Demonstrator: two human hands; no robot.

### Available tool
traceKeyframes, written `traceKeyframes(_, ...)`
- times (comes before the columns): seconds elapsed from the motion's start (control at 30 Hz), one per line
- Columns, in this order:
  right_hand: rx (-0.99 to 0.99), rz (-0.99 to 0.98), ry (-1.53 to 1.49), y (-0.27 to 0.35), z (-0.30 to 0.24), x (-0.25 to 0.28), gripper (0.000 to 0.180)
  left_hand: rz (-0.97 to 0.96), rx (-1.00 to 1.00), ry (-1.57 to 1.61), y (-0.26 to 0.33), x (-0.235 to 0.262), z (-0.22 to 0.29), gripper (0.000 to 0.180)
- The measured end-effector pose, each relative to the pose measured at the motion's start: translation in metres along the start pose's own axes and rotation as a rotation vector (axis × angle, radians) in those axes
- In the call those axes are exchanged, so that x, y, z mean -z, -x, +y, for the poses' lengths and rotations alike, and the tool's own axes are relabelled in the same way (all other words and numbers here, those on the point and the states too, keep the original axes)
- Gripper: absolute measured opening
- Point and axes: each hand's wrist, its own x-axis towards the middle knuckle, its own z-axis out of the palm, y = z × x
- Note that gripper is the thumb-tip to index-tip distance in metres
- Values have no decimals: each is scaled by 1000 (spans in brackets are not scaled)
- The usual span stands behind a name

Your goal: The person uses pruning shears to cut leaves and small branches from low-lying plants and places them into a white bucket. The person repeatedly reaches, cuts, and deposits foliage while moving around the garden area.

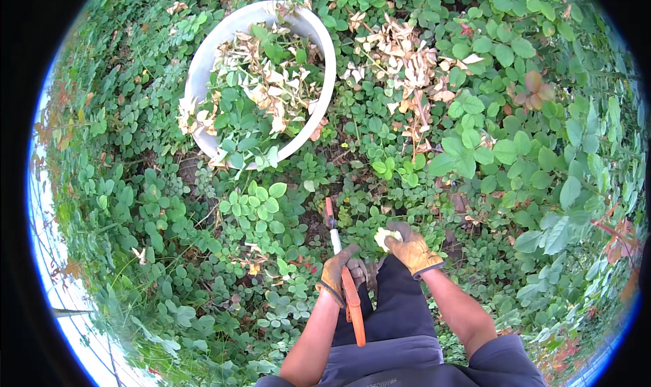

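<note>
My left hand (340, 276), in a tan and grey work glove, is closed around a long cutting tool (354, 311). It has an orange handle, a pale middle section and a reddish tip that points away from me. My right hand (411, 249), gloved alike, pinches a small pale yellow-green leafy piece (387, 238); its exact kind is hard to make out. Both hands are low over the plants, in front of my dark trousers. Ahead and to the left stands a white round tub (324, 50) holding dry tan leaves (270, 94) and green cuttings (245, 143).
Dense low green plants (152, 211) cover the ground all around. Beyond my right hand lies a clump of dry tan leaves (407, 58) on reddish stems. Taller leafy growth (556, 156) rises on the right, with some reddish leaves (618, 241) near the edge.
</note>
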Motion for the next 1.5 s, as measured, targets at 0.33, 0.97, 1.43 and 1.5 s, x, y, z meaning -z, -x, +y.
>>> traceKeyframes(0.33,296,-96,-457,-29,-229,31,79,-16,-150,3,30,-35,21,30)
traceKeyframes(0.97,-11,-84,-1606,-50,-193,95,57,-313,-343,-468,-66,-256,234,80)
traceKeyframes(1.43,-309,175,-1287,-52,-212,38,61,-479,-26,-475,-199,-321,280,67)
traceKeyframes(1.5,-267,188,-1307,-39,-206,35,60,-677,-35,-444,-196,-322,269,39)
